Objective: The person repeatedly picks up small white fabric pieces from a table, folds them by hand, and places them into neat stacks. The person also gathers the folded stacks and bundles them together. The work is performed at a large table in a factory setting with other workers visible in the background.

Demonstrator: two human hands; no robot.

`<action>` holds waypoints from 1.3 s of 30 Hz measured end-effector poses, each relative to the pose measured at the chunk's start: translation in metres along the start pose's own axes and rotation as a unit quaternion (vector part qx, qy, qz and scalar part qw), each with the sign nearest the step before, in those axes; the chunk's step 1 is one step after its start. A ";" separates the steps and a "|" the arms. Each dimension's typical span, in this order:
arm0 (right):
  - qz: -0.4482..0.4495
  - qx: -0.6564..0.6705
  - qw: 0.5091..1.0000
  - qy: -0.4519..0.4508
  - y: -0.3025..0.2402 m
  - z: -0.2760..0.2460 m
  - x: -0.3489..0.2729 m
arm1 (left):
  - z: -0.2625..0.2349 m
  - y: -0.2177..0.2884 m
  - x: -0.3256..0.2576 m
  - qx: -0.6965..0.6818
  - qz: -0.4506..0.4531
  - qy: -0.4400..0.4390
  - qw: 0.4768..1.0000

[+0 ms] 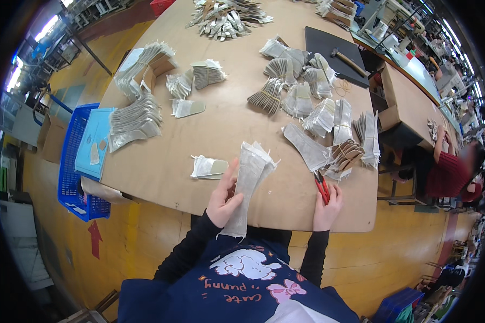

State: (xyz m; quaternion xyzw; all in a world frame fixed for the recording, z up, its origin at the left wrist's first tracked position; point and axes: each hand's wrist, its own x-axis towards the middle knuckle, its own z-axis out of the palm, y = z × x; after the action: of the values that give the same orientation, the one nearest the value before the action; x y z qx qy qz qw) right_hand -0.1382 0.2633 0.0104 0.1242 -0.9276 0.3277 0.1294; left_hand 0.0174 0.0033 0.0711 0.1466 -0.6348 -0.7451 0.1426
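Observation:
My left hand [224, 203] is closed around the lower half of a long, pale grey bundle of fabric pieces [249, 175]. It is narrow at the waist, has frayed ends and hangs over the table's near edge. My right hand [329, 208] has its fingers at the handles of red-handled cutters [322, 188], lying at the table's front right. The cutters' tips point toward a loose pale grey bundle [307, 146] and a brown-edged stack [347, 155]. Left of my left hand lies a small bundle with a smooth grey-green end [209, 167].
Several banded stacks [297, 100] cover the table's right side. A hammer [350, 63] rests on a black board [328, 48]. More stacks [136, 121] stand at the left, beside a blue basket [70, 180]. A person in a red top [448, 175] sits at the right.

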 end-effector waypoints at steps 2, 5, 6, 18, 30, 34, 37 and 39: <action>0.001 0.066 0.997 0.026 -0.030 -0.002 0.003 | -0.002 0.001 -0.002 0.026 0.010 -0.003 1.000; 0.025 0.219 0.974 -0.049 -0.077 -0.008 -0.007 | -0.003 0.004 -0.008 0.111 -0.020 -0.022 0.993; -0.012 0.233 0.971 -0.060 -0.091 -0.004 -0.005 | -0.002 0.005 -0.007 0.158 -0.016 -0.027 0.987; -0.190 0.152 0.962 -0.125 -0.148 0.019 0.004 | 0.004 0.007 -0.010 0.281 0.153 -0.039 0.947; -0.003 0.316 0.947 -0.055 -0.102 0.001 0.024 | -0.017 -0.008 -0.011 0.087 0.030 0.020 0.996; -0.032 0.266 0.960 -0.086 -0.096 0.017 0.015 | -0.040 -0.020 0.002 -0.113 0.100 0.187 0.971; -0.017 0.250 0.954 -0.162 -0.097 0.045 -0.004 | -0.101 -0.024 0.028 -0.209 0.122 0.336 0.910; -0.086 0.137 0.960 -0.228 -0.096 0.062 -0.013 | -0.137 -0.031 0.032 -0.289 0.100 0.396 0.866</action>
State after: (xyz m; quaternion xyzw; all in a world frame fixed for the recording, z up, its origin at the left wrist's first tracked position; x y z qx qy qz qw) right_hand -0.1055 0.1537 0.0147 0.2913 -0.8645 0.4025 -0.0758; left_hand 0.0419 -0.1280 0.0185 0.3178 -0.2927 -0.7562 0.4914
